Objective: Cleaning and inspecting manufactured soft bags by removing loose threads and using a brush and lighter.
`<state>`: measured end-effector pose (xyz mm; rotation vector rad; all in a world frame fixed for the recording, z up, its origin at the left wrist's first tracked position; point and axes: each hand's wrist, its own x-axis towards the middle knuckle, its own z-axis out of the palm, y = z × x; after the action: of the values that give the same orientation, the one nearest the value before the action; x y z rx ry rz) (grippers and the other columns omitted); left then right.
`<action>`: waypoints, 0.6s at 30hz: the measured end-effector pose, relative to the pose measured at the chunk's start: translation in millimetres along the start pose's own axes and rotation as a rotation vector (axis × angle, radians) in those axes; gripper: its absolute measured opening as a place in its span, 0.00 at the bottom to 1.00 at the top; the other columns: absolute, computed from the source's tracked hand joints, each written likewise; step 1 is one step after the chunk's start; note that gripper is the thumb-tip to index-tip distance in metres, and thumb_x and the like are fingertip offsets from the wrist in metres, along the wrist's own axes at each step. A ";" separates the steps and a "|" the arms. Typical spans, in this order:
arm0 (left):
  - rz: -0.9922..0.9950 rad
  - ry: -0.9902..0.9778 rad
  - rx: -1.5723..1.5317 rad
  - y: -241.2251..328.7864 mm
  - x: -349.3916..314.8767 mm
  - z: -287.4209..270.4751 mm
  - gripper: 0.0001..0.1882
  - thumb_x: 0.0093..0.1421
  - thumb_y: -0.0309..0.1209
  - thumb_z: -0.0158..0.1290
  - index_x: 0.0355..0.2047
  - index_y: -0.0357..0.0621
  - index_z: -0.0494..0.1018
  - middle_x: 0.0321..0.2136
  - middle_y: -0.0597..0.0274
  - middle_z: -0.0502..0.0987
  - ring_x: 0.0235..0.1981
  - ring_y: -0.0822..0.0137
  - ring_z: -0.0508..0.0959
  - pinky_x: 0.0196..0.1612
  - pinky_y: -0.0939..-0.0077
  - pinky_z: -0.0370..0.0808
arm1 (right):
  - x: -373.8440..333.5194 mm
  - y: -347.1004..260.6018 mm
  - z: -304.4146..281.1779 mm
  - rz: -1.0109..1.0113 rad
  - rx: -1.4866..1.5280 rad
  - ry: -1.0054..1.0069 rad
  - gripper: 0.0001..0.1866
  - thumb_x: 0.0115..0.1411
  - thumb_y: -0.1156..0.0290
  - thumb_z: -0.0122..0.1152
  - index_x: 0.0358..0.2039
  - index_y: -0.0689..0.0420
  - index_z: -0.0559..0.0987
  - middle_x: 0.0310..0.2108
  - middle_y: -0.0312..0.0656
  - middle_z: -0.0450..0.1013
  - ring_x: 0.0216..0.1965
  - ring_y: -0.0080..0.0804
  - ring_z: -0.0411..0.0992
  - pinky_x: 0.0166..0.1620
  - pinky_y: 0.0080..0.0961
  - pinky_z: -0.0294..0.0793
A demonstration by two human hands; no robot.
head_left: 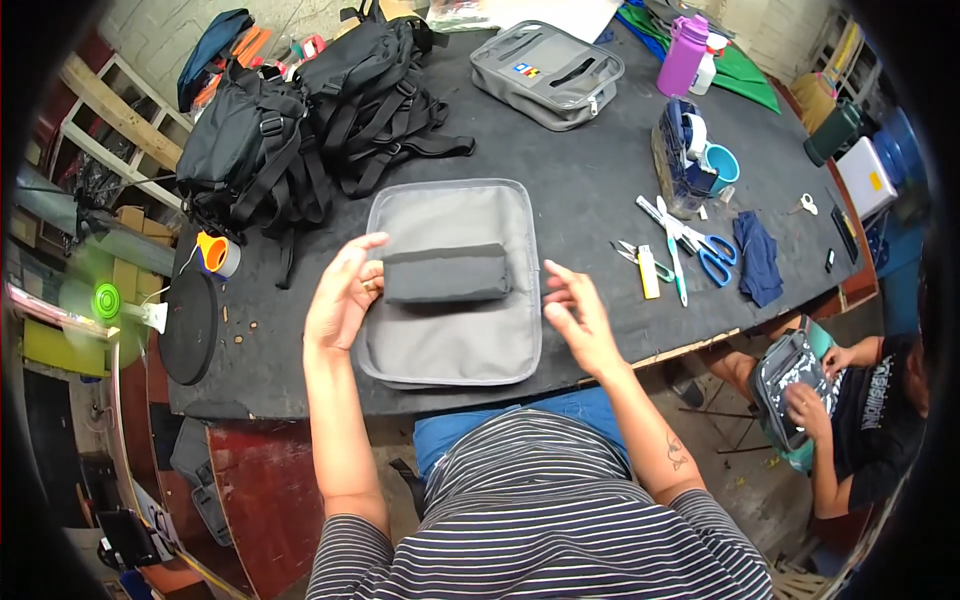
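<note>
A flat grey fabric bag [455,345] with piped edges and rounded corners lies on the black table in front of me. Across its middle rests a black block-shaped fabric bundle [447,275], which may be a folded or rolled pouch. My left hand [340,300] is at the bag's left edge, close to the bundle's left end. Its fingers are apart and loosely curved; whether a fingertip touches the bundle is hard to see. Beyond the bag's right edge, my right hand [582,322] hovers with fingers spread and nothing in it.
Black strapped backpacks [270,140] crowd the far left. A finished-looking grey bag [548,75] and a purple bottle [683,55] stand at the back. Blue-handled scissors [716,260], a yellow cutter [648,275] and navy cloth [758,258] lie right. A co-worker [875,430] sits lower right, handling a bag.
</note>
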<state>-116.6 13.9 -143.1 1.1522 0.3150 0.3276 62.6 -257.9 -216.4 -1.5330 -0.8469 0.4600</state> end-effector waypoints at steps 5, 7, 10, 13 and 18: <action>0.211 -0.041 -0.089 -21.2 9.6 35.2 0.47 0.57 0.38 0.59 0.69 0.55 0.40 0.49 0.65 0.70 0.45 0.77 0.72 0.49 0.83 0.65 | 8.1 -27.8 12.7 0.027 -0.052 -0.078 0.33 0.51 0.71 0.65 0.60 0.54 0.67 0.45 0.38 0.66 0.46 0.26 0.65 0.49 0.24 0.66; 0.234 -0.046 -0.242 -34.0 10.7 21.7 0.49 0.59 0.30 0.56 0.70 0.57 0.34 0.53 0.66 0.65 0.52 0.74 0.68 0.57 0.79 0.61 | 6.3 -22.0 8.3 0.040 -0.034 -0.118 0.30 0.51 0.73 0.66 0.56 0.55 0.71 0.43 0.37 0.66 0.43 0.23 0.66 0.46 0.21 0.67; 0.226 0.033 -0.105 -42.9 13.5 29.5 0.49 0.59 0.27 0.55 0.70 0.57 0.33 0.56 0.65 0.63 0.57 0.71 0.63 0.60 0.77 0.56 | 3.1 -28.5 5.3 0.178 0.099 -0.166 0.24 0.52 0.72 0.65 0.51 0.57 0.74 0.40 0.37 0.66 0.40 0.22 0.67 0.44 0.20 0.67; 0.178 0.099 0.122 -45.2 14.4 35.6 0.47 0.57 0.27 0.56 0.70 0.55 0.40 0.66 0.62 0.49 0.66 0.63 0.52 0.65 0.73 0.49 | 6.8 -39.1 5.8 0.224 -0.191 -0.171 0.22 0.52 0.70 0.66 0.48 0.57 0.76 0.36 0.38 0.64 0.40 0.26 0.66 0.45 0.22 0.66; 0.166 0.090 0.053 -44.4 15.0 31.6 0.43 0.55 0.27 0.56 0.68 0.47 0.47 0.69 0.56 0.41 0.70 0.59 0.36 0.67 0.68 0.39 | 21.9 -34.4 12.0 -0.138 -0.427 0.145 0.24 0.49 0.66 0.69 0.47 0.55 0.77 0.40 0.43 0.63 0.47 0.37 0.63 0.52 0.31 0.64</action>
<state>-86.1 -22.7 -173.5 1.2212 0.3090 0.5208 59.8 -234.8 -180.8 -1.8563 -0.9697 0.0641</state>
